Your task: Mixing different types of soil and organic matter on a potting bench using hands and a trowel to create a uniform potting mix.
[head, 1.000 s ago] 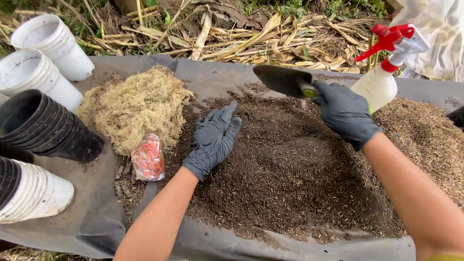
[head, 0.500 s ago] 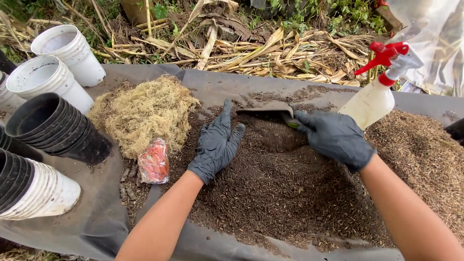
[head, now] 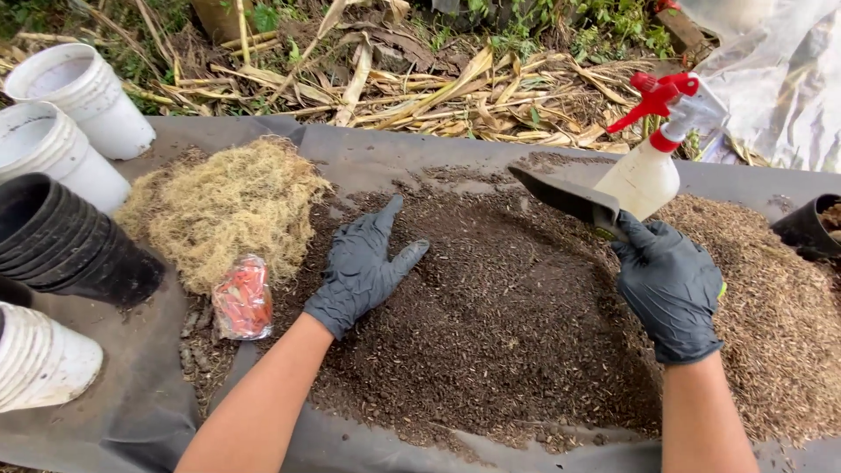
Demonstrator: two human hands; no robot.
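White pots: two stacks of white plastic pots (head: pixel 74 101) stand at the far left edge, and a third stack (head: pixel 39 363) lies on its side lower down.
Black pots: a nested stack of black pots (head: pixel 66 241) lies on its side between the white stacks, mouths facing left.
Moss: a pale, stringy heap of dry moss (head: pixel 223 206) sits on the sheet just right of the pots.
Packet: a small clear bag with red contents (head: pixel 243 300) lies at the near edge of the moss, just left of my left wrist.
My left hand (head: pixel 363 267): gloved in black, fingers spread wide and laid flat on the dark soil mix (head: pixel 491 324), palm down, fingertips pointing away from me and a little right; it pinches nothing.
Trowel (head: pixel 565 197): held above the far right part of the dark mix; its long axis runs from lower right to upper left, the dark blade tip pointing up-left and away from me.
My right hand (head: pixel 670 285): black glove, fingers curled tight around the trowel's handle, which is mostly hidden in my fist.
Spray bottle (head: pixel 653 158): white with a red trigger, upright just behind the trowel.
Husk heap: lighter brown husky material (head: pixel 771 289) spreads right of my right hand.
Far right: a black pot rim (head: pixel 810 228) shows at the edge.
Surface: a dark grey sheet (head: pixel 412 144) spread outdoors, with dry stalks and leaves (head: pixel 455 83) behind it.
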